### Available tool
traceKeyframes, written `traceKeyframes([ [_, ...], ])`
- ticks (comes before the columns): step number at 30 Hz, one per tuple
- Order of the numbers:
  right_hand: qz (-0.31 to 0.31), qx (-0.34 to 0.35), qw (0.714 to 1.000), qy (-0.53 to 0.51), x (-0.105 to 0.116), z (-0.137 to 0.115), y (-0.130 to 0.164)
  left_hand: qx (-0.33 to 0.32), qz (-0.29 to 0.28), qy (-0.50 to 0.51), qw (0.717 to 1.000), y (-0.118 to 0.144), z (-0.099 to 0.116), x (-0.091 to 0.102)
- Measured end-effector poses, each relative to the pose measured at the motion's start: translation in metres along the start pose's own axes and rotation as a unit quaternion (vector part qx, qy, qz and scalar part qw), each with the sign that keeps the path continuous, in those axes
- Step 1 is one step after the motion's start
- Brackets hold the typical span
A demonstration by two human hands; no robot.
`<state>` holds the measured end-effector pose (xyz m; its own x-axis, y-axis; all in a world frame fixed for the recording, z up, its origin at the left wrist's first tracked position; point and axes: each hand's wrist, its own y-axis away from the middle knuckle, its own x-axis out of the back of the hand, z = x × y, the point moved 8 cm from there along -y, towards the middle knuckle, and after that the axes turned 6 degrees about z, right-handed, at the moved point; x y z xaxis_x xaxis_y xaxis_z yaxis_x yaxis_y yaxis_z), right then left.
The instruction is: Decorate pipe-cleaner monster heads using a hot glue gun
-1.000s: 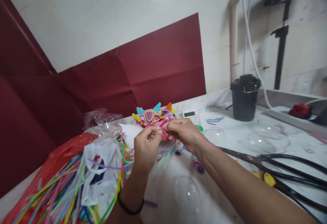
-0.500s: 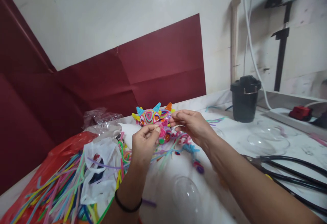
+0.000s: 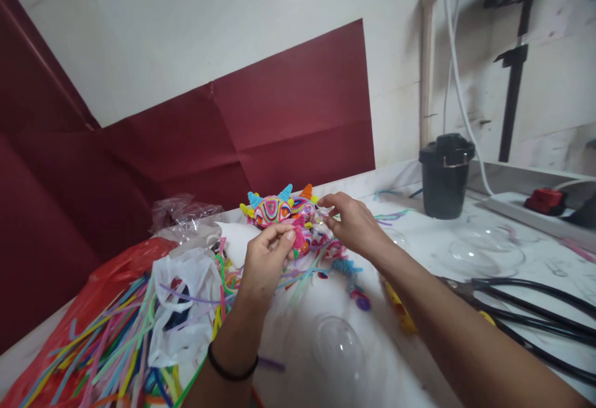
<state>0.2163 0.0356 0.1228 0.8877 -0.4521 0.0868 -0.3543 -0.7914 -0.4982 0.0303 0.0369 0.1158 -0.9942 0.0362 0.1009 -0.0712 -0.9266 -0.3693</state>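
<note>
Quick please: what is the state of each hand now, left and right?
Left hand: closed, fingertips pinching a pink pipe cleaner.
Right hand: fingers pinched together; what they hold cannot be told.

Our two hands have drawn apart: a second ago they pinched the pink fuzzy pipe cleaner (image 3: pixel 298 238) together, and now our right hand (image 3: pixel 350 226) has reached farther from us toward the multicoloured spiked pipe-cleaner figure (image 3: pixel 279 208), while our left hand (image 3: pixel 266 261) has stayed back.
</note>
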Motion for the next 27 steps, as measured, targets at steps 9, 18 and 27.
traceKeyframes([
  [9, -0.240, 0.014, 0.962, -0.127, -0.041, -0.028, 0.025, -0.045, -0.010, -0.047, 0.998, 0.000, 0.007, -0.001],
  [18, -0.281, -0.005, 0.950, -0.137, -0.043, -0.022, 0.028, -0.059, 0.009, -0.054, 0.997, 0.001, 0.009, -0.001],
  [27, -0.287, -0.013, 0.948, -0.139, -0.043, -0.023, 0.029, 0.007, -0.036, -0.031, 0.999, 0.002, -0.003, -0.006],
])
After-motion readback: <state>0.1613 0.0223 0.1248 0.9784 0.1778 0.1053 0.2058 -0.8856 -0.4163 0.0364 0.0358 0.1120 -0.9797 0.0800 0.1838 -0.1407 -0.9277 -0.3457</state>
